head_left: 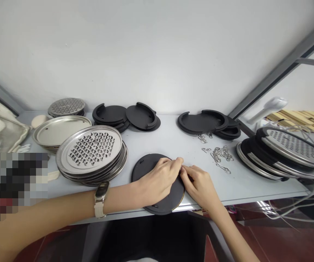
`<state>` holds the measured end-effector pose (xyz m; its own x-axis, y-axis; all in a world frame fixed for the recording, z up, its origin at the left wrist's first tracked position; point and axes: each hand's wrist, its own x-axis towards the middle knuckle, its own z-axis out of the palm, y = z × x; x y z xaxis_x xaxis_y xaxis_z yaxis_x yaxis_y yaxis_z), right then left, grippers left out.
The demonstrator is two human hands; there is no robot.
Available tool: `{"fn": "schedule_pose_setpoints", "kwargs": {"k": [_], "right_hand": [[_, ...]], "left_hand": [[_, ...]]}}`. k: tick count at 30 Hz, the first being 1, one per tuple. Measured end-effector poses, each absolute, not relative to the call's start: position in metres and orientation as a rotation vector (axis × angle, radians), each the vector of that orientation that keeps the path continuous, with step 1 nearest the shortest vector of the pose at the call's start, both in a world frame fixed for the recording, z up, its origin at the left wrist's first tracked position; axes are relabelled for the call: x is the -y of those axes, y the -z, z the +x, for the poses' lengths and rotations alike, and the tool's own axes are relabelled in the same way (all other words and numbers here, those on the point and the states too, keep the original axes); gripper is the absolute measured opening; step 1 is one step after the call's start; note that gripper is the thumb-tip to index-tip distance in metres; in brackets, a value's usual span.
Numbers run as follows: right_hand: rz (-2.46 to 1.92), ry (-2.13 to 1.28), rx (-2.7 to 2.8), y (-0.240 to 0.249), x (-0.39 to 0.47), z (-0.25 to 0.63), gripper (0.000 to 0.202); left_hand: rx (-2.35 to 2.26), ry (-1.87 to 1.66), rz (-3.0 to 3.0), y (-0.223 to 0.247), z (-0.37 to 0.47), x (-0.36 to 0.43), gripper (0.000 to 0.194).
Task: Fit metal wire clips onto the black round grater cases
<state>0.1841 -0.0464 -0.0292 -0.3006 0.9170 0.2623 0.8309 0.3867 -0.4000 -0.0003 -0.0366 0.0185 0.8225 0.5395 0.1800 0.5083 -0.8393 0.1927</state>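
Observation:
A round black disc (153,164) lies flat near the shelf's front edge. Across its top rests my left hand (159,180), its fingers curled and pinched together at the disc's right rim. My right hand (199,183) meets it there, thumb and forefinger closed in a pinch. Whatever sits between the fingertips is too small and covered to name. To the right of my hands lies a loose pile of small metal wire clips (219,153), with one single clip (223,168) nearer to me.
At left stand a stack of round metal graters (91,147), a stack of plain metal discs (63,131) and another grater (67,106). Black round holders (109,113) and more holders (203,122) lie along the wall. Graters in black holders (293,142) are piled at right, beside white cables (309,203).

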Motion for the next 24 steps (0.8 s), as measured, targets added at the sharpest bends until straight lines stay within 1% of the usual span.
{"fn": "schedule_pose_setpoints", "kwargs": {"k": [5,17,24], "right_hand": [[-1.517,-0.267,2.209,0.0284,0.0461,0.1837,0.036],[-1.506,-0.284,2.201,0.0284,0.0459,0.1835,0.035],[-1.511,-0.295,2.194,0.0279,0.0465,0.1838,0.034]], "left_hand": [[-0.837,-0.396,2.844,-0.0148,0.0005,0.0356,0.029],[-0.843,-0.362,2.912,-0.0137,-0.0013,0.0373,0.034],[-0.86,-0.398,2.929,-0.0128,-0.0007,0.0385,0.031]]}}
